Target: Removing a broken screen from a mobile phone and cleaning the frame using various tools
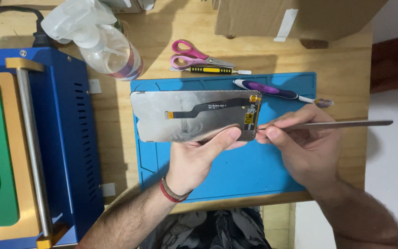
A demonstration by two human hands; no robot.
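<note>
My left hand (pixel 198 159) holds a phone screen panel (pixel 180 115) face down above the blue work mat (pixel 254 170). The panel's silvery back shows a black flex cable and a small yellow connector at its right end. The thumb presses along the panel's lower edge. My right hand (pixel 302 145) grips a thin metal pry tool (pixel 342 123) like a pen. The tool's tip touches the panel's lower right corner, and its handle points off to the right.
A blue machine (pixel 65 138) with a green pad and a metal roller fills the left side. A clear spray bottle (pixel 102 44), pink scissors (pixel 192 55), a small yellow-black tool (pixel 208 70) and a purple toothbrush (pixel 272 91) lie behind the mat. A cardboard box (pixel 295 16) stands at the back.
</note>
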